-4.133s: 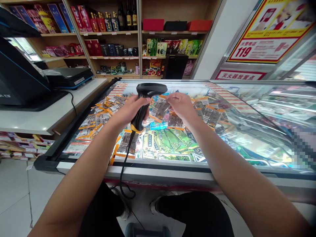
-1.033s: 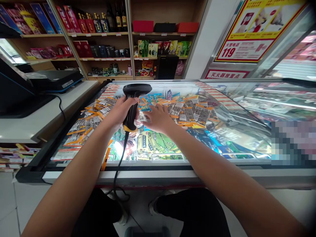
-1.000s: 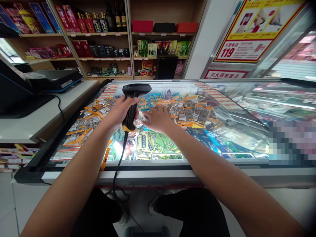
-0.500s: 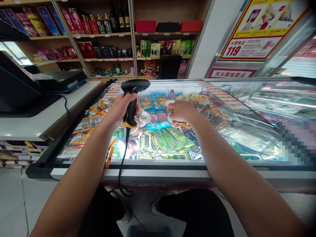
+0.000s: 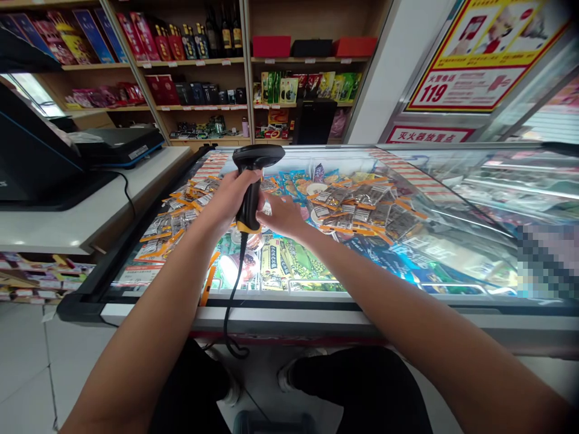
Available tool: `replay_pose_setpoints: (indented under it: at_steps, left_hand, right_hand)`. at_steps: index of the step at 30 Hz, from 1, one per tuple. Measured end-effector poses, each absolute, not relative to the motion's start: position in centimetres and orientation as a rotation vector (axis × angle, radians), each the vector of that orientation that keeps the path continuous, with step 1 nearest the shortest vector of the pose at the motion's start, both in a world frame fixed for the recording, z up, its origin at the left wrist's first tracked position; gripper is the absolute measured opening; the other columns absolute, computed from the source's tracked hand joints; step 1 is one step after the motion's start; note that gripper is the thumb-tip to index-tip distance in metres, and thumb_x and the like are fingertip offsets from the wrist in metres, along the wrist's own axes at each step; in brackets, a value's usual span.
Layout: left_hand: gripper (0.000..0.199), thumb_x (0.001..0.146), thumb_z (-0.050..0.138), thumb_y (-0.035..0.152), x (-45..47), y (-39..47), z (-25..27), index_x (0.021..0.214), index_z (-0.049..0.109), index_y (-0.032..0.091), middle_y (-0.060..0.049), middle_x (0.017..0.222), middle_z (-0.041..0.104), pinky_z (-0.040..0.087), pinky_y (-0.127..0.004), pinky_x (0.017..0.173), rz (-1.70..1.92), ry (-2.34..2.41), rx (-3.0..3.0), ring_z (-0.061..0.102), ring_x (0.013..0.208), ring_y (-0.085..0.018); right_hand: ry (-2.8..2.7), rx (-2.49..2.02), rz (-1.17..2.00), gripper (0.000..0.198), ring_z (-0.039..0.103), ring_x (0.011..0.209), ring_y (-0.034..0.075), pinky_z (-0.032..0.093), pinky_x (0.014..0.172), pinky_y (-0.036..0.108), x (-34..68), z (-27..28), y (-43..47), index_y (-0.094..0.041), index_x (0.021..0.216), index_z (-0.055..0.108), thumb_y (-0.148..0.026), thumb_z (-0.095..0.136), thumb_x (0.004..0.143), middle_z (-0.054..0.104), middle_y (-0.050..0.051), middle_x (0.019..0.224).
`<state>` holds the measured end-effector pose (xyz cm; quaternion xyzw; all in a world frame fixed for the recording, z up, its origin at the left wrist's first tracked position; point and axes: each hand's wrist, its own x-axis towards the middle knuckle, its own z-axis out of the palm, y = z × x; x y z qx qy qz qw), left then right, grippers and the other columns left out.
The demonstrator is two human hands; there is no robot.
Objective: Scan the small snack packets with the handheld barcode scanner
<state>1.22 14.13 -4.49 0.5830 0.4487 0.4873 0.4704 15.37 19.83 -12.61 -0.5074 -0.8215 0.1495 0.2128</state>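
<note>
My left hand is wrapped round the upright grip of a black barcode scanner with yellow trim. A black cable hangs from the scanner's base. Close against its right side is my right hand, fingers bent and pointing left. The scanner partly covers those fingertips, so whatever they hold is hidden. Right of this hand, small dark and silver packets with orange edges lie heaped on the freezer's glass top. More such packets lie left of my left forearm.
Under the glass are green ice-cream wrappers and blue wrappers. A counter with a scale stands at left. Stocked shelves line the back. The freezer's front rim runs before my knees.
My right hand has moved left from the right-hand packet heap to the scanner. My left hand still grips the scanner, and the view has shifted slightly.
</note>
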Motion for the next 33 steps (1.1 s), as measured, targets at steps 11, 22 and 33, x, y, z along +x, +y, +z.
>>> replay_pose_setpoints:
  at_steps: [11, 22, 33]
  left_hand:
    - [0.021, 0.083, 0.057, 0.041, 1.9, 13.3, -4.4, 0.082, 0.052, 0.021, 0.0, 0.053, 0.062, 0.043, -0.023, 0.045, 1.178, 1.07, 1.546, 0.056, 0.045, -0.013]
    - [0.031, 0.091, 0.057, 0.05, -0.2, 13.1, -2.9, 0.086, 0.054, 0.019, -0.003, 0.063, 0.068, 0.048, -0.024, 0.051, 0.817, 1.136, 1.871, 0.062, 0.054, -0.015]
    - [0.034, 0.09, 0.059, 0.05, -3.5, 12.7, -5.7, 0.076, 0.058, 0.02, -0.001, 0.063, 0.066, 0.046, -0.023, 0.051, 0.653, 1.116, 1.933, 0.059, 0.053, -0.014]
  right_hand:
    - [-1.891, -1.339, 0.841, 0.06, 0.068, 0.096, 0.026, 0.056, 0.077, 0.04, 18.2, -11.4, 22.0, -0.018, 0.139, 0.054, -0.028, 0.068, 0.081, 0.064, 0.016, 0.129]
    - [-1.644, -1.292, 0.714, 0.047, 0.065, 0.075, 0.022, 0.051, 0.061, 0.033, 22.6, -8.6, 22.9, -0.022, 0.126, 0.056, -0.02, 0.062, 0.079, 0.068, 0.007, 0.102]
    - [-1.609, -1.252, 0.683, 0.046, 0.064, 0.076, 0.02, 0.052, 0.07, 0.035, 22.7, -8.0, 22.6, -0.023, 0.122, 0.055, -0.019, 0.061, 0.076, 0.068, 0.005, 0.102]
